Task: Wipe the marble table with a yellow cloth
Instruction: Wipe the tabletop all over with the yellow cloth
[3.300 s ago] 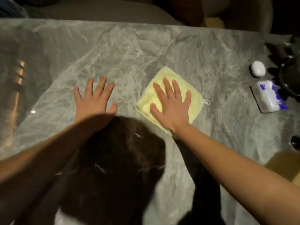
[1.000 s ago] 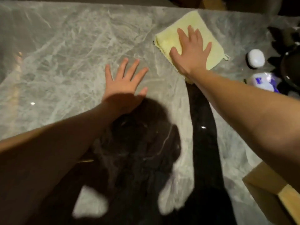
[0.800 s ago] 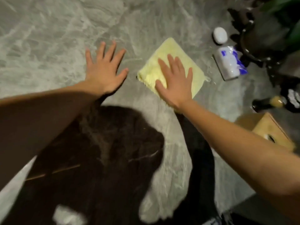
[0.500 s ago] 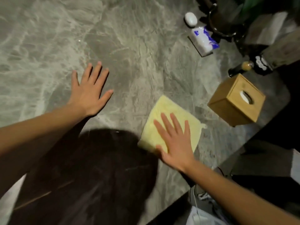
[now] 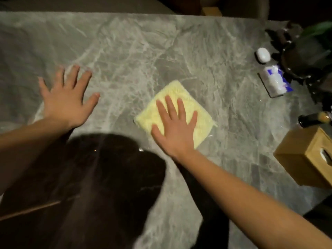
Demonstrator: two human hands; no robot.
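Surface: a grey marble table (image 5: 136,51) with pale veining fills your view under dim light; your dark shadow covers its near left part.
Right hand: your right hand (image 5: 177,126) lies palm down with fingers straight and slightly spread, pressing flat on the yellow cloth (image 5: 203,112); nothing is pinched or curled around, the hand is simply laid open on it.
Right arm: your forearm runs in from the near right corner, straight to the wrist.
Cloth: it lies flat near the middle of the table, turned like a diamond, one corner pointing far; your palm covers its near half.
Left hand: your left hand (image 5: 67,101) is spread wide, palm down, on bare marble well to the left of the cloth, holding nothing; its fingertips look blurred.
Left arm: it comes in from the left edge, partly in shadow.
Right side: a wooden tissue box (image 5: 305,157) stands near the right edge; farther off lie a white and blue packet (image 5: 275,81) and a small white case (image 5: 263,54), beside a dark round pot (image 5: 305,60).
Bottle: a dark bottle (image 5: 313,119) lies just beyond the box.
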